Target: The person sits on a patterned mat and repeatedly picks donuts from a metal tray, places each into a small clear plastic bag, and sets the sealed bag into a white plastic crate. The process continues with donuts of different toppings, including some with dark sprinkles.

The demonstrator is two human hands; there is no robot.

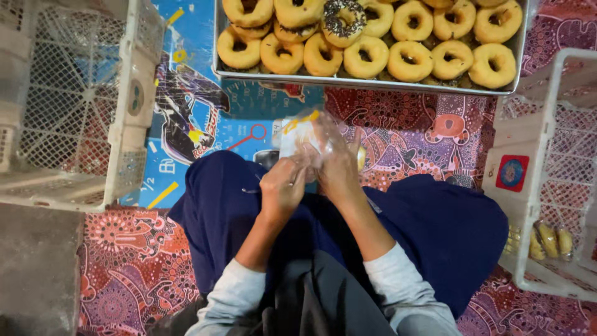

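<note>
Left hand: my left hand (283, 185) is closed narrow, fingertips pinched on the near edge of the clear plastic bag (303, 138), just above my lap.
Right hand: my right hand (337, 167) is wrapped around the right side of the bag, fingers curled onto the plastic, touching my left hand at the fingertips.
Bag: small, see-through, with a yellow mark near its top; it sits between both my hands, over the floor mat and just ahead of my knees. Something pale shows inside, but I cannot tell what it is through the crinkled plastic.
Tray: a metal tray (373, 82) lies on the floor ahead of me, well apart from my hands, packed with plain golden doughnuts (365, 57) stacked in layers.
Sprinkled doughnut: one dark-glazed doughnut (342, 17) with pale sprinkles rests among the plain ones near the tray's middle top.
Left crate: a white plastic crate (127, 106) with mesh walls stands at my left.
Right crate: another white crate (547, 168) stands at my right; a few wrapped yellowish pieces (548, 239) lie at its bottom.
Floor: a patterned mat (404, 134) in red and purple, with a blue printed sheet (199, 112) laid beside the left crate.
Lap: dark blue cloth (448, 230) covers my legs; my sleeves are grey.
</note>
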